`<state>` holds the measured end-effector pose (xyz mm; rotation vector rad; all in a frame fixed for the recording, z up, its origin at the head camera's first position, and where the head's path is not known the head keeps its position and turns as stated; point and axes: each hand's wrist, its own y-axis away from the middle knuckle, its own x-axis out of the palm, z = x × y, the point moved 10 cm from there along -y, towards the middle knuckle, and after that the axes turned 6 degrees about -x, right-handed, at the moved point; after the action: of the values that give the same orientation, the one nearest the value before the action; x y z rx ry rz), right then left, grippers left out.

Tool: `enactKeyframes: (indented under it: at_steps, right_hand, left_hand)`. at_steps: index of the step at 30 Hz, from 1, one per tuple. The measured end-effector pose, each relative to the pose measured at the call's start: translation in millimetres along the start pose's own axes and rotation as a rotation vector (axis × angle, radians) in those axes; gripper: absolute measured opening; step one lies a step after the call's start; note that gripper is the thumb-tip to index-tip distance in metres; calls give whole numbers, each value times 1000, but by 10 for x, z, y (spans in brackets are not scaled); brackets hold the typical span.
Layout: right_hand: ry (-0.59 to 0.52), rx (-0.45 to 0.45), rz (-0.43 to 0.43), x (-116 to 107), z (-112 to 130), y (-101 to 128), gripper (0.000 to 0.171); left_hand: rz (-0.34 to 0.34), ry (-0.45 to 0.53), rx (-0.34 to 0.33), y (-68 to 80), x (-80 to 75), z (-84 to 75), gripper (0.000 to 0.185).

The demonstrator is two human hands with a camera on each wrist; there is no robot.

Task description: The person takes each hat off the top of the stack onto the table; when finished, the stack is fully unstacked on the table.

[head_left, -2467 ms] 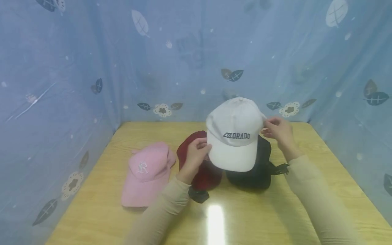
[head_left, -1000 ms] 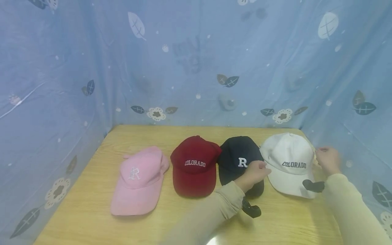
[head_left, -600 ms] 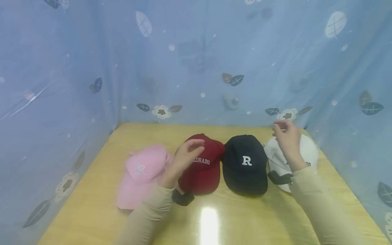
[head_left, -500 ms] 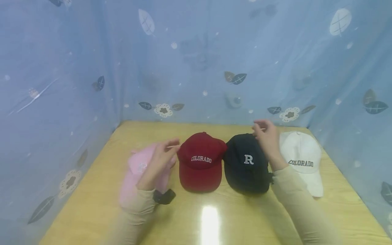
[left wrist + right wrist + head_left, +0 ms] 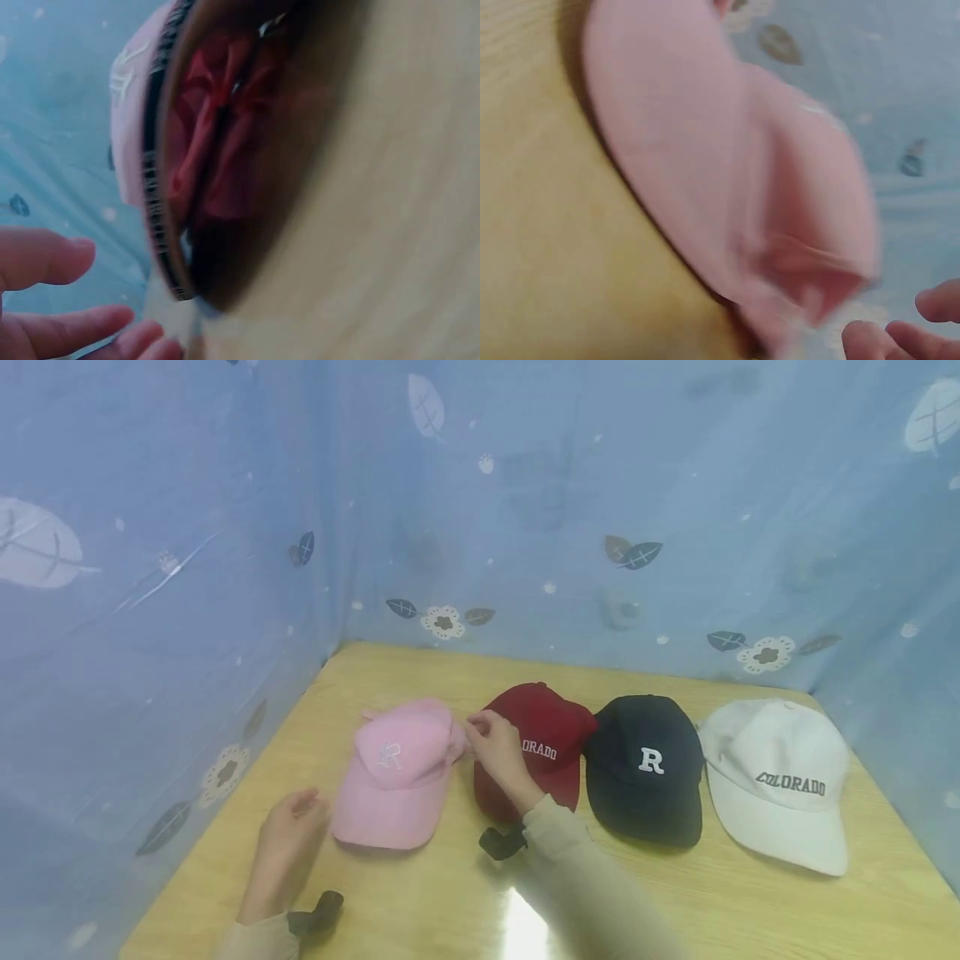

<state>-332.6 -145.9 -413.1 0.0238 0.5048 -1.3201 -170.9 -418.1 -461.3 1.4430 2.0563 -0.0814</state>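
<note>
A pink cap (image 5: 390, 810) with a white letter on its front lies on the table, its brim toward me. My left hand (image 5: 288, 835) is beside its brim on the left. In the left wrist view the thumb and fingers (image 5: 64, 330) are spread just short of the cap's black-lettered inner band (image 5: 154, 180). On the cap's other side, my right hand (image 5: 498, 747) reaches over a red cap (image 5: 558, 768), fingertips close to the pink cap's back edge. The right wrist view shows its thumb and fingers (image 5: 922, 345) parted, with nothing between them. Both wrist views are blurred.
Right of the red cap, a black cap (image 5: 637, 793) with a white R and a white COLORADO cap (image 5: 780, 827) sit in the same row. Blue patterned curtains (image 5: 525, 527) enclose the wooden table (image 5: 420, 910) at the back and sides.
The white cap, earlier held in both hands, was set down at the row's right end and let go. Both hands then moved left to the pink cap. The head view has turned left.
</note>
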Motion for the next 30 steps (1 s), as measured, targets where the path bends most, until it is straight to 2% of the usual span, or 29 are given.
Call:
enactKeyframes:
  at_steps: [3,8,10,12,16,21,25,27,30]
  right_hand:
    - [34,28,43,196,-85,44,29]
    - [5,53,83,404,-118,127,18]
    - [5,46,78,424,-93,133,16]
    - [11,32,57,411,-51,113,14]
    - [35,2,38,347,18,25,21]
    - [41,22,73,343,-17,-44,24]
    - [72,52,107,428,-110,-15,27]
    - [55,57,125,468,-130,10,31]
    - [36,47,110,378,-68,9,39]
  left_hand:
    - [45,56,-28,14,130,67,62]
    - [42,1,-9,11,197,44,64]
    - [41,-37,-10,1,207,33,64]
    - [46,-23,-17,-21,217,17,62]
    - [34,5,25,-95,256,-88,56]
    - [21,27,30,-179,319,-138,55]
    - [-15,-79,44,-155,307,-118,54]
    - [-56,-150,48,-119,252,-140,55]
    - [-163,-229,96,-66,131,-343,56]
